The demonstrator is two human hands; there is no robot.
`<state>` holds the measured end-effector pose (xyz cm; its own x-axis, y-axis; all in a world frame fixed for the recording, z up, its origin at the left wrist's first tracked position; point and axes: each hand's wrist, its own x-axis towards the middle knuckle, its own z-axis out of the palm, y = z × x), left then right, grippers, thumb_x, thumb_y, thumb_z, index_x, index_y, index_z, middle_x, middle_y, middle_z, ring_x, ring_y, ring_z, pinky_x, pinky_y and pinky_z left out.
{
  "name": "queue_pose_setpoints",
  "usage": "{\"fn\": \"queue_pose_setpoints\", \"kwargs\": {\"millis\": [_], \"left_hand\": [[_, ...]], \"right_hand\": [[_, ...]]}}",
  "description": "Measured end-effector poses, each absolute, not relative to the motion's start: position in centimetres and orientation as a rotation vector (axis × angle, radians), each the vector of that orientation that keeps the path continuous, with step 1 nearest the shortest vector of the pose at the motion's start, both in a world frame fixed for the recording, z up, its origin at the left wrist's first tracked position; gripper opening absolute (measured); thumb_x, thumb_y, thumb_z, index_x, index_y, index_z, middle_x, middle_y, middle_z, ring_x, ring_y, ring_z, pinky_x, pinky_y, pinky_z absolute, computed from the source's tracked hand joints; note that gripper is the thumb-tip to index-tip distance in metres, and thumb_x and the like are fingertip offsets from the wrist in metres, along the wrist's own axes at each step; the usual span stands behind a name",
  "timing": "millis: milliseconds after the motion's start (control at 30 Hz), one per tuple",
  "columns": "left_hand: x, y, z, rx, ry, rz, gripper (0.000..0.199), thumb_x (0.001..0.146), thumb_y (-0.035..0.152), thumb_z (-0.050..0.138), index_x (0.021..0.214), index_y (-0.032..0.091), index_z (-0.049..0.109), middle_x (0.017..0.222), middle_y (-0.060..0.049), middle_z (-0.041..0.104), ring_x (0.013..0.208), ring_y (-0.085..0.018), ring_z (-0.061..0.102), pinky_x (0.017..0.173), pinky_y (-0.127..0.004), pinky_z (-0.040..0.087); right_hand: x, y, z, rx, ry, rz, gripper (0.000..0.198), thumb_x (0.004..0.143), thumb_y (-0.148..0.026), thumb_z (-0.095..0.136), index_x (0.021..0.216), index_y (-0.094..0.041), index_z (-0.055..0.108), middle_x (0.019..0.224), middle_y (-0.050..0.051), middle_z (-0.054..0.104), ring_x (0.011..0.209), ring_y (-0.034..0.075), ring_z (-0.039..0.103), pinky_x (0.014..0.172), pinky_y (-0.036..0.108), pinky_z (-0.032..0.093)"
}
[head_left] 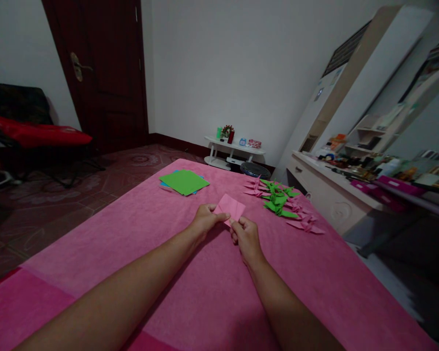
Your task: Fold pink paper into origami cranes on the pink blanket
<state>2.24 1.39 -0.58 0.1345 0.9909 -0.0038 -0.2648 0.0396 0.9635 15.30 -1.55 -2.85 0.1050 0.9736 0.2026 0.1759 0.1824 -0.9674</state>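
Observation:
A folded square of pink origami paper (231, 206) is held up between both hands over the pink cloth. My left hand (207, 219) grips its left side, with the thumb lying across the front. At the lower corner, my right hand (246, 235) pinches the paper between thumb and curled fingers. To the right sits a group of folded paper cranes, with green ones (278, 199) among pink ones (306, 224). Left of the hands lies a stack of paper sheets (185, 182), green on top with blue edges showing beneath.
The pink cloth (139, 234) covers the surface under my arms. A dressing table (336, 195) crowded with bottles runs along the right. Farther back stand a low white shelf (237, 145) and a round dark stool (255, 169). A red-covered chair (40, 134) is at the left near a door (102, 73).

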Motion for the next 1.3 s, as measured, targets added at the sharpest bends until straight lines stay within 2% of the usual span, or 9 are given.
{"fn": "queue_pose_setpoints", "kwargs": {"millis": [200, 467, 633, 767, 867, 1100, 1300], "left_hand": [[1.5, 1.8, -0.4, 1.057, 0.954, 1.264, 0.025, 0.053, 0.028, 0.076, 0.057, 0.01, 0.059, 0.049, 0.0, 0.053, 0.041, -0.006, 0.04, 0.042, -0.021, 0.022], [1.7, 2.6, -1.3, 0.93, 0.963, 1.369, 0.03, 0.066, 0.04, 0.064, 0.057, 0.013, 0.054, 0.046, 0.002, 0.048, 0.038, -0.007, 0.038, 0.039, -0.021, 0.023], [1.4, 2.3, -0.7, 0.943, 0.806, 1.255, 0.045, 0.067, 0.055, 0.062, 0.073, 0.011, 0.062, 0.062, -0.005, 0.061, 0.047, -0.011, 0.051, 0.043, -0.022, 0.033], [1.6, 1.9, -0.5, 1.024, 0.731, 1.201, 0.04, 0.051, 0.033, 0.082, 0.078, 0.009, 0.063, 0.07, -0.006, 0.065, 0.054, -0.013, 0.056, 0.051, -0.023, 0.042], [1.8, 1.9, -0.6, 0.987, 0.761, 1.204, 0.037, 0.044, 0.023, 0.084, 0.07, 0.008, 0.062, 0.064, -0.005, 0.063, 0.052, -0.013, 0.055, 0.05, -0.024, 0.042], [1.8, 2.1, -0.7, 0.946, 0.837, 1.279, 0.035, 0.044, 0.022, 0.084, 0.067, 0.008, 0.062, 0.061, -0.005, 0.063, 0.048, -0.013, 0.054, 0.047, -0.024, 0.04], [2.5, 1.2, -0.6, 0.86, 0.711, 1.262, 0.032, 0.05, 0.021, 0.082, 0.068, 0.008, 0.06, 0.061, -0.005, 0.062, 0.048, -0.013, 0.055, 0.047, -0.025, 0.042]], "right_hand": [[15.4, -1.4, -3.3, -1.217, -1.378, 0.865, 0.028, 0.077, -0.039, 0.054, 0.06, -0.018, 0.051, 0.044, -0.006, 0.045, 0.036, 0.007, 0.036, 0.036, 0.02, 0.024], [15.0, -2.0, -3.1, -1.231, -1.396, 0.848, 0.027, 0.076, -0.039, 0.055, 0.06, -0.018, 0.052, 0.046, -0.004, 0.049, 0.038, 0.008, 0.038, 0.037, 0.02, 0.026], [15.0, -2.2, -2.7, -1.232, -1.411, 0.86, 0.026, 0.076, -0.037, 0.055, 0.059, -0.018, 0.05, 0.045, -0.005, 0.049, 0.037, 0.008, 0.038, 0.037, 0.02, 0.026], [14.8, -2.4, -2.2, -1.247, -1.443, 0.889, 0.027, 0.077, -0.037, 0.054, 0.058, -0.018, 0.049, 0.044, -0.006, 0.046, 0.035, 0.007, 0.036, 0.037, 0.02, 0.025], [14.7, -2.5, -2.0, -1.244, -1.455, 0.906, 0.027, 0.076, -0.035, 0.056, 0.057, -0.018, 0.048, 0.043, -0.006, 0.046, 0.035, 0.007, 0.036, 0.036, 0.019, 0.025], [14.5, -2.4, -1.9, -1.096, -1.422, 1.068, 0.025, 0.077, -0.034, 0.058, 0.059, -0.017, 0.052, 0.039, -0.005, 0.047, 0.034, 0.007, 0.038, 0.037, 0.019, 0.03], [14.8, -2.6, -2.0, -1.11, -1.346, 1.036, 0.025, 0.077, -0.032, 0.058, 0.059, -0.015, 0.055, 0.042, -0.003, 0.052, 0.036, 0.007, 0.043, 0.038, 0.019, 0.033]]}}
